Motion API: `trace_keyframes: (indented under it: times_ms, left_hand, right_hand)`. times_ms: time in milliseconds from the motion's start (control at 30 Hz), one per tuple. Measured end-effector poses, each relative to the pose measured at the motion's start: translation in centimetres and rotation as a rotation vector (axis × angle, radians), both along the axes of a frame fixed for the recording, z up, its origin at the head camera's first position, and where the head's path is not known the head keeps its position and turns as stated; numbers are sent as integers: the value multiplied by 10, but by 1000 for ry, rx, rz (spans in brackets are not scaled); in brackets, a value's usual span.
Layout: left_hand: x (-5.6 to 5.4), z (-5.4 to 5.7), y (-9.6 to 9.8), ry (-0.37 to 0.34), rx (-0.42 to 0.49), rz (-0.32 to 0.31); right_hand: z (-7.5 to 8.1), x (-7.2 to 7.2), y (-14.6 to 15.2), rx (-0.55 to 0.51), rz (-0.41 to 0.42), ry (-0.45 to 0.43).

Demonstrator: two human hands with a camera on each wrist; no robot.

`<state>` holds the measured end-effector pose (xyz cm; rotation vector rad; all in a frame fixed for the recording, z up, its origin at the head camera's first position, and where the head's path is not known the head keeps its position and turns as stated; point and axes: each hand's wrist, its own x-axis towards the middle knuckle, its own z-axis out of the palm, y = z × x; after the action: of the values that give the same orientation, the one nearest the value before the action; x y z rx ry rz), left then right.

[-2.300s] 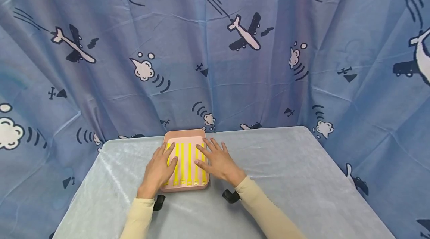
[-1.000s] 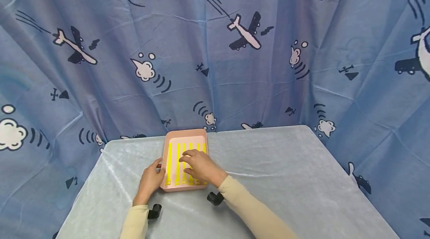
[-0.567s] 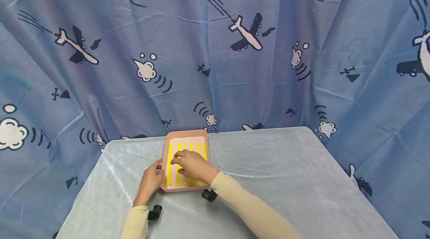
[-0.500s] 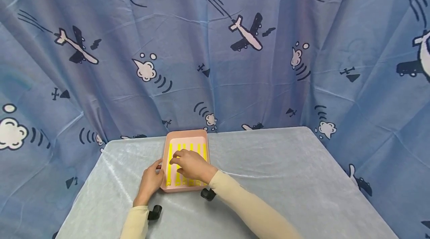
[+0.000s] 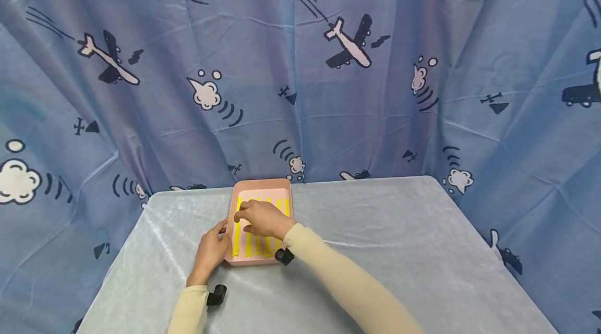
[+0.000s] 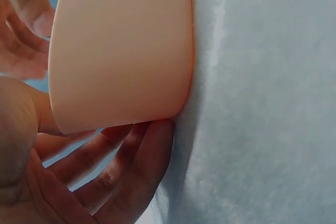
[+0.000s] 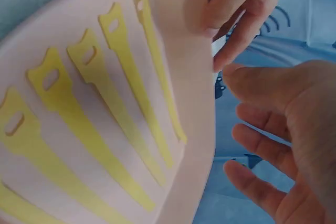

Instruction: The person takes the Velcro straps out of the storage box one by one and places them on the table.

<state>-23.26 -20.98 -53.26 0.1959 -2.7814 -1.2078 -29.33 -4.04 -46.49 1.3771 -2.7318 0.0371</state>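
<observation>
A pink tray (image 5: 260, 184) holds several flat yellow toy saws (image 5: 237, 237) laid side by side. Their handle cutouts show clearly in the right wrist view, on one yellow saw (image 7: 65, 95) among others. My left hand (image 5: 210, 251) grips the tray's left side, thumb at the rim and fingers along the outer wall (image 6: 123, 51). Over the tray's left half hovers my right hand (image 5: 265, 217), fingers loosely bent and nothing between them. It covers the middle of several saws in the head view. In the right wrist view its fingertips (image 7: 239, 174) are apart from the saws.
The tray sits near the far edge of a table (image 5: 385, 250) spread with pale grey cloth. A blue curtain (image 5: 300, 88) printed with airplanes hangs behind. Black wrist cameras (image 5: 217, 295) jut from both wrists.
The left hand has gone from over the tray's inside to its left side. The right hand has moved leftward across the saws, its fingers bending more. The tray has stayed in place.
</observation>
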Motion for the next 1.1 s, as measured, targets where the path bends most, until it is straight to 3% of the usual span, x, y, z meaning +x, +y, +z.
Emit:
trace_keyframes:
  times_ms: [233, 633, 1100]
  left_hand:
    - [6, -4, 0, -4, 22, 0]
    - [3, -2, 0, 5, 9, 29]
    - [1, -4, 0, 25, 20, 17]
  right_hand:
    - [-17, -8, -12, 5, -28, -40]
    - [-29, -19, -22, 102, -29, -121]
    - [-36, -34, -28, 226, 4, -104]
